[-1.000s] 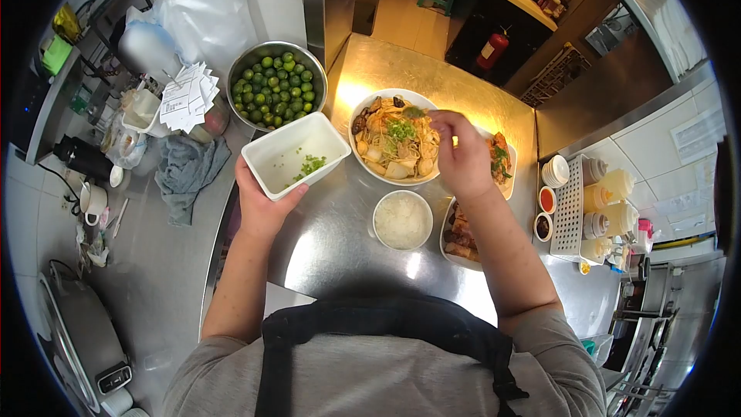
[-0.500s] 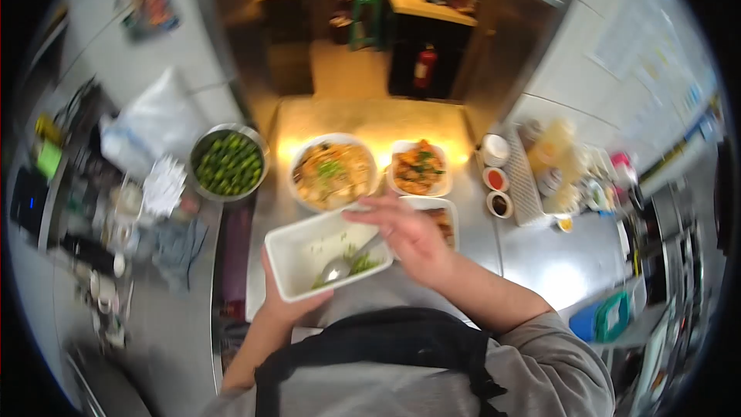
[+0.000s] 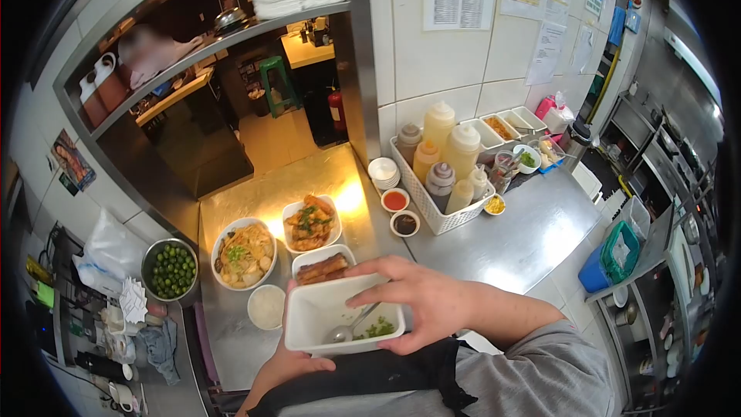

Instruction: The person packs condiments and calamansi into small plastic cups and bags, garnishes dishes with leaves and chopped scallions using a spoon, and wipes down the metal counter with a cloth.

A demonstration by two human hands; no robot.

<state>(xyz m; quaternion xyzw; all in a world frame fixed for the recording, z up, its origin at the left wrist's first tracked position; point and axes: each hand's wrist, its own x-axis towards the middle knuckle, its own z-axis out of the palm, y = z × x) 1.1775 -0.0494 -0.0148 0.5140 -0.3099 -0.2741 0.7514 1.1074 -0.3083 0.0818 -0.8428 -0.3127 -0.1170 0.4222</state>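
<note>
A white rectangular container (image 3: 309, 316) holds a metal spoon (image 3: 340, 333) and some chopped green onion (image 3: 378, 329). Wrapped round its left side is my left hand (image 3: 287, 359). My right hand (image 3: 413, 301) grips its right end, thumb outside and fingers over the rim. Just beyond the container is a white dish of browned rolls (image 3: 323, 270). Farther off stand a bowl of noodles topped with green onion (image 3: 245, 253) and a dish of orange-coated food with greens (image 3: 310, 224). A bowl of rice (image 3: 266, 307) is left of the container.
A metal bowl of green citrus (image 3: 171, 270) stands at the left. On the right are small sauce cups (image 3: 395, 200), a white basket (image 3: 451, 220) of squeeze bottles and a blue bin (image 3: 598, 266). A person (image 3: 150, 54) is visible beyond the pass opening.
The view has swung right. My right hand has come from above the noodle bowl to the container's right end. The spoon, not visible in the container at first, now lies in it.
</note>
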